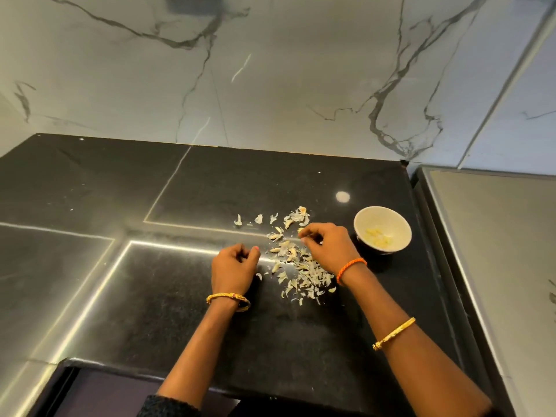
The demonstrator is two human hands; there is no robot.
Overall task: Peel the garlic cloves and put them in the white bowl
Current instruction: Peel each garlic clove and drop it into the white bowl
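A heap of papery garlic skins and cloves (298, 266) lies scattered on the black countertop (150, 296). My right hand (326, 246) hovers over the heap's upper part, its fingers curled and pinching a garlic clove (301, 230) at the fingertips. My left hand (233, 266) rests on the counter just left of the heap, fingers loosely curled with nothing visible in them. The white bowl (361, 221) stands to the right of my right hand and holds several peeled yellow cloves (377, 236).
A marble-patterned wall (270, 70) rises behind the counter. A grey raised surface (496, 251) borders the counter on the right. The counter's front edge (180, 377) runs below my forearms, with a step down at the left.
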